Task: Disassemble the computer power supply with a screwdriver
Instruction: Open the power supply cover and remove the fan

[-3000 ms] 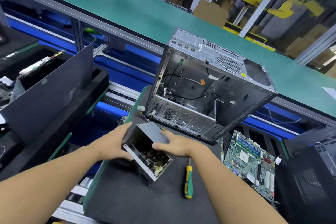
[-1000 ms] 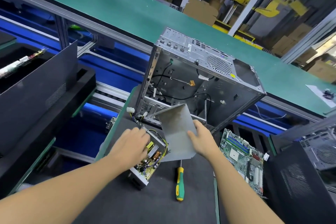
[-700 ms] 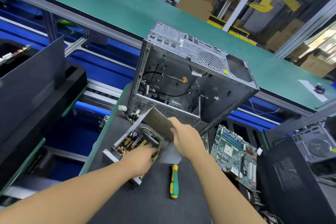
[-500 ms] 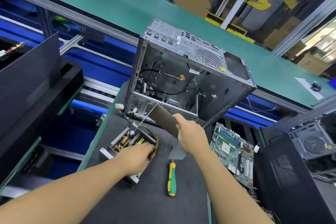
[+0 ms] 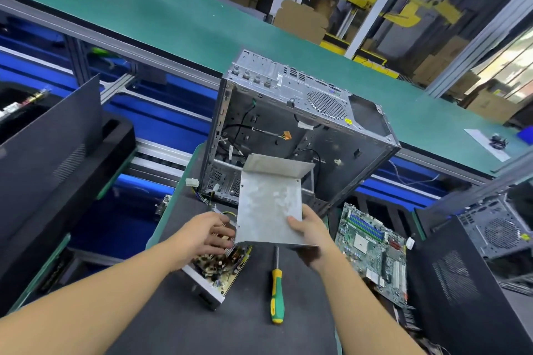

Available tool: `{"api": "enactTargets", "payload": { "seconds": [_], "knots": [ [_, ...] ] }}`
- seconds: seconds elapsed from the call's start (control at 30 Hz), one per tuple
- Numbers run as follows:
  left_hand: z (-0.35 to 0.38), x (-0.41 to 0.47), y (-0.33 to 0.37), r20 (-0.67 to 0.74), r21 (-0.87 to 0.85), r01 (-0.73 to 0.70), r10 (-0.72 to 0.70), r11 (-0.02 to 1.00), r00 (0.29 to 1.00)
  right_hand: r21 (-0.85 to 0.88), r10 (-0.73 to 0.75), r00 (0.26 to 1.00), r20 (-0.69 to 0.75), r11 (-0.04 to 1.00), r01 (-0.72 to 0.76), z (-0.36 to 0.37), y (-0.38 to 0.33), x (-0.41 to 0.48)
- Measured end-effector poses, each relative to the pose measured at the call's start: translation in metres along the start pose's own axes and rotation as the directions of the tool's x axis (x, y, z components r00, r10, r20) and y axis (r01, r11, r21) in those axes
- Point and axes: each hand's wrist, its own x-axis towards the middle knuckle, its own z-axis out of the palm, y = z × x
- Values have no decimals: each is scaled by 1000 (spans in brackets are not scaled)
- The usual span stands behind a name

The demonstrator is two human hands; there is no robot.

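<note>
Where screwdriver (image 5: 277,294) lies, mat (image 5: 245,334) is dark.

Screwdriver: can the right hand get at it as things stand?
Likely within reach: the screwdriver lies uncovered just below the right hand, but that hand grips the metal cover and must release it first.
</note>
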Motion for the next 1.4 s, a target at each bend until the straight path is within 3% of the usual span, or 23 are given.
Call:
{"api": "enactTargets", "payload": {
  "seconds": [0.1,0.17,0.33,0.4,0.47,0.57,0.77,0.9,1.07,1.2,1.4],
  "knots": [
    [-6,-4,1,149,-121,47,-28,992,988,14,33,999,11,999,-33,-1,14,-3],
    [1,-8,1,207,-74,9,6,997,978,27,47,999,-8,999,-47,-1,21,-5],
    [35,-4,-5,7,50,-95,95,994,995,109,115,993,-14,988,-113,-16,33,-14],
    [45,0,-7,-72,187,-125,141,974,987,126,156,986,-54,981,-148,-32,36,-17],
    [52,7,-11,-40,328,-159,182,931,982,102,158,981,-116,984,-146,-54,39,-24],
    [73,16,-16,79,399,-145,124,905,989,87,135,980,-143,989,-124,-90,49,-41],
    [133,23,-33,265,290,15,-95,957,960,131,149,934,-325,985,-112,-149,80,-77],
    [166,30,-51,218,431,44,-151,901,964,169,178,839,-515,980,-105,-196,98,-104],
    [183,36,-67,261,687,-14,-229,727,938,255,330,625,-707,944,-210,-245,114,-126],
    [195,38,-73,259,723,-17,-248,690,933,368,451,495,-743,893,-260,-257,129,-128],
    [198,47,-78,226,740,2,-251,672,941,533,576,438,-690,814,-231,-250,136,-111]
  ]
}}
